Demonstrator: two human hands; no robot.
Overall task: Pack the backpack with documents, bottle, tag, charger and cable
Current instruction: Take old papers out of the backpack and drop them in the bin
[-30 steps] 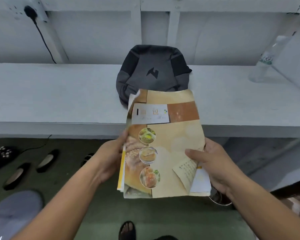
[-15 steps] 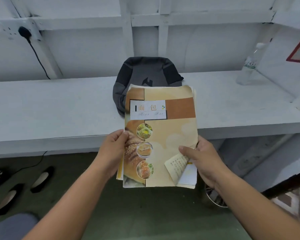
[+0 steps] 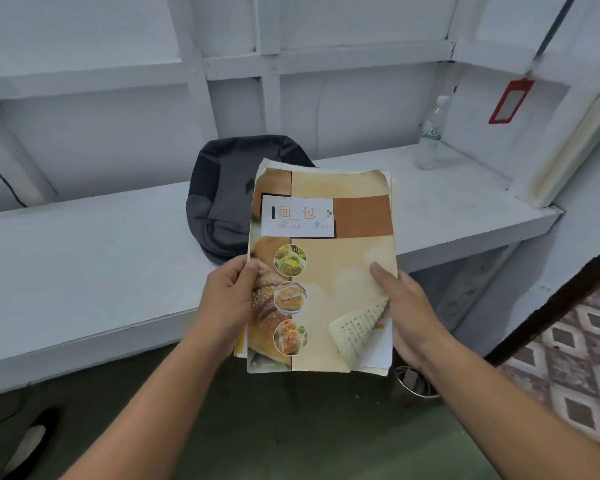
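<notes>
1. Two bare hands hold one stack of documents point(image 3: 340, 271) in front of the white shelf point(image 3: 84, 258), above the green floor point(image 3: 309, 427).
2. Left hand point(image 3: 227, 299): fingers curled round the stack's left edge, thumb pressed on the top sheet beside the bread photograph.
3. Right hand point(image 3: 407, 313): thumb laid on the cover near the right edge, the other fingers hidden under the stack; it grips the paper from that side.
4. The top sheet is one printed cover in tan and orange, with a white title label and three round food pictures in a column. Its lower right corner is curled up, showing printed text on the back. The number of sheets beneath cannot be told; several edges show at the right and bottom.
5. One dark grey backpack point(image 3: 222, 192) lies on the shelf, partly hidden behind the stack's upper left corner.
6. One clear plastic bottle point(image 3: 430, 133) stands upright at the far right end of the shelf, well apart from the backpack.
7. One red-framed tag point(image 3: 510, 102) hangs against the right wall, above and to the right of the bottle.
8. One dark cable point(image 3: 0, 178) runs down the left wall.
9. One shoe point(image 3: 28, 441) lies on the floor at the lower left.
</notes>
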